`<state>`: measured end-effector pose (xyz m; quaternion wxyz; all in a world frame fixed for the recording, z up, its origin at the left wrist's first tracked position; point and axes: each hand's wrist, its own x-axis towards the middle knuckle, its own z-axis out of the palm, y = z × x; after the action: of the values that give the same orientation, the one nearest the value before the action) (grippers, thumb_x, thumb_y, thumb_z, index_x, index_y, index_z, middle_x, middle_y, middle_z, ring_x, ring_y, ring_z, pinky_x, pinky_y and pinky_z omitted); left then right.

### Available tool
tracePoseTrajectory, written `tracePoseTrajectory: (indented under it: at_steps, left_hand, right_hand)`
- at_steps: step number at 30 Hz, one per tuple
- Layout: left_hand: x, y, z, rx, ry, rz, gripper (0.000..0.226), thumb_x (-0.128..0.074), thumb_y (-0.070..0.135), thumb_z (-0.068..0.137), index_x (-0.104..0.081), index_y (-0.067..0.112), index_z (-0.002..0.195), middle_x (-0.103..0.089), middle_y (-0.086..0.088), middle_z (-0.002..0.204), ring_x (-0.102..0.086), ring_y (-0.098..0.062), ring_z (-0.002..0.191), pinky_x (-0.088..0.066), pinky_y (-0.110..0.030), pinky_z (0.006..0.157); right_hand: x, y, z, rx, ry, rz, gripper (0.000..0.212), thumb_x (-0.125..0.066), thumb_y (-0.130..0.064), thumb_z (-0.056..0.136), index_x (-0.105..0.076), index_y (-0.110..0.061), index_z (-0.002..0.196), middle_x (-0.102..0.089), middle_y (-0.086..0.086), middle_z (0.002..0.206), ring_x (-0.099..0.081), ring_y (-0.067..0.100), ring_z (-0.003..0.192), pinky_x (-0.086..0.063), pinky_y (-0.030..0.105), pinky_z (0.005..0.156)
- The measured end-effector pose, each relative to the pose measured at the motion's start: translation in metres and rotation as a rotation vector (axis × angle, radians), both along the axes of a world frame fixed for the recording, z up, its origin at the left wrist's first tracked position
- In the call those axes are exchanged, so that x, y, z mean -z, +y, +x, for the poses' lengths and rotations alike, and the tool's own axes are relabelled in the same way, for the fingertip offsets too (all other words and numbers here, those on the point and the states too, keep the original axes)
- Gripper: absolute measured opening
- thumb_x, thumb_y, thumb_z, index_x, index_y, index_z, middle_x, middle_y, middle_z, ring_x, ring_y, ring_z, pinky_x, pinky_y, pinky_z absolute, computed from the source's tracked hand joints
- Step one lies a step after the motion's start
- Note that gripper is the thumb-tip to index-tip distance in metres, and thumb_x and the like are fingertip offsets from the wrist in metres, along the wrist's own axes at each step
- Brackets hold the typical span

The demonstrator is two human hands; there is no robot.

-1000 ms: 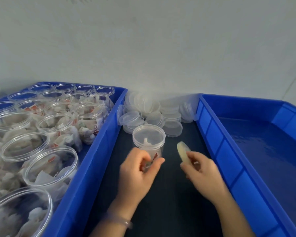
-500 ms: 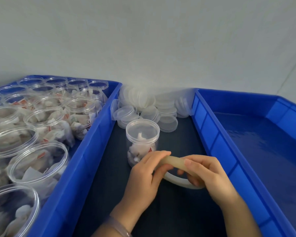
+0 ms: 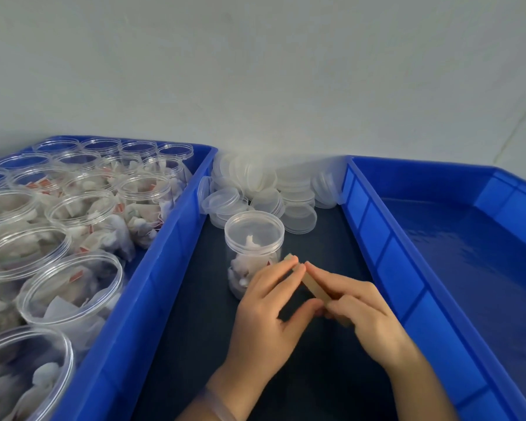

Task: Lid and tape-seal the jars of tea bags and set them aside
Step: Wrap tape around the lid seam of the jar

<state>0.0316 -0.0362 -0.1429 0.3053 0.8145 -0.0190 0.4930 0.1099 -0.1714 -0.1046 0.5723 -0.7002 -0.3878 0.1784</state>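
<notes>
A clear lidded jar of tea bags [image 3: 253,238] stands upright on the dark table between two blue bins. Just in front of it and to its right, both my hands hold a roll of tape [image 3: 312,284] seen edge-on. My left hand [image 3: 268,311] pinches the roll with fingers on its upper edge and thumb below. My right hand [image 3: 362,311] grips the roll's right side, fingers curled over it. The left fingertips hide the jar's lower right part. Neither hand touches the jar's lid.
A blue bin [image 3: 170,268] on the left is packed with several open jars of tea bags [image 3: 82,214]. A pile of clear lids [image 3: 264,189] lies against the wall behind the jar. On the right stands a blue bin [image 3: 377,238] holding nothing.
My left hand left the jar and joined my right hand on the tape roll. The roll was turned from flat to edge-on and lifted a little beside the jar.
</notes>
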Motion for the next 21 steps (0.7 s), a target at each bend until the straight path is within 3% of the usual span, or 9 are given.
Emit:
tracePoseTrajectory:
  at_steps: [3, 7, 10, 14, 18, 21]
  left_hand:
    - [0.001, 0.002, 0.001, 0.002, 0.011, -0.085, 0.041, -0.076, 0.019, 0.075, -0.069, 0.002, 0.112, -0.064, -0.007, 0.119, -0.061, -0.012, 0.113, -0.052, -0.029, 0.094]
    - [0.003, 0.001, 0.001, 0.008, -0.001, -0.207, 0.022, -0.075, 0.006, 0.074, -0.075, 0.007, 0.096, -0.067, -0.001, 0.105, -0.065, -0.004, 0.094, -0.054, -0.020, 0.082]
    - [-0.003, 0.005, -0.001, 0.107, 0.086, -0.461, 0.024, -0.075, -0.002, 0.077, -0.073, 0.015, 0.094, -0.069, 0.003, 0.094, -0.067, -0.005, 0.088, -0.052, -0.016, 0.077]
    - [-0.010, 0.014, -0.003, 0.246, 0.296, -0.697, 0.021, -0.070, -0.002, 0.081, -0.069, 0.018, 0.086, -0.072, 0.005, 0.080, -0.068, -0.003, 0.074, -0.050, -0.013, 0.068]
    - [-0.009, 0.022, -0.003, 0.296, 0.467, -0.679, 0.008, -0.067, 0.004, 0.086, -0.066, 0.013, 0.086, -0.070, 0.007, 0.072, -0.066, -0.004, 0.071, -0.049, -0.013, 0.068]
    - [-0.008, 0.023, -0.004, 0.268, 0.420, -0.646, 0.008, -0.067, 0.005, 0.086, -0.065, 0.013, 0.086, -0.069, 0.003, 0.076, -0.066, -0.007, 0.074, -0.050, -0.014, 0.069]
  right_hand:
    - [0.005, 0.004, -0.002, 0.012, -0.065, -0.068, 0.059, -0.047, 0.006, 0.086, -0.050, -0.034, 0.129, -0.068, 0.011, 0.103, -0.063, 0.026, 0.089, -0.050, 0.026, 0.073]
    - [0.009, 0.009, -0.005, 0.049, -0.185, -0.101, 0.062, -0.059, 0.007, 0.088, -0.041, -0.035, 0.131, -0.059, -0.029, 0.113, -0.054, -0.013, 0.111, -0.042, 0.005, 0.087]
    - [0.015, 0.010, -0.004, 0.121, -0.242, -0.095, 0.064, -0.068, -0.002, 0.085, -0.039, -0.035, 0.131, -0.050, -0.034, 0.118, -0.044, -0.025, 0.111, -0.036, -0.001, 0.089]
    - [0.024, 0.014, -0.003, 0.148, -0.305, -0.135, 0.065, -0.071, -0.009, 0.083, -0.038, -0.034, 0.133, -0.047, -0.034, 0.120, -0.039, -0.029, 0.112, -0.033, -0.003, 0.089]
    - [0.029, 0.017, -0.003, 0.154, -0.377, -0.145, 0.066, -0.073, -0.009, 0.081, -0.038, -0.039, 0.129, -0.045, -0.037, 0.116, -0.036, -0.033, 0.109, -0.031, -0.005, 0.089]
    - [0.032, 0.018, -0.002, 0.178, -0.393, -0.081, 0.064, -0.076, -0.009, 0.077, -0.045, -0.034, 0.127, -0.049, -0.035, 0.114, -0.039, -0.030, 0.111, -0.034, -0.004, 0.089]
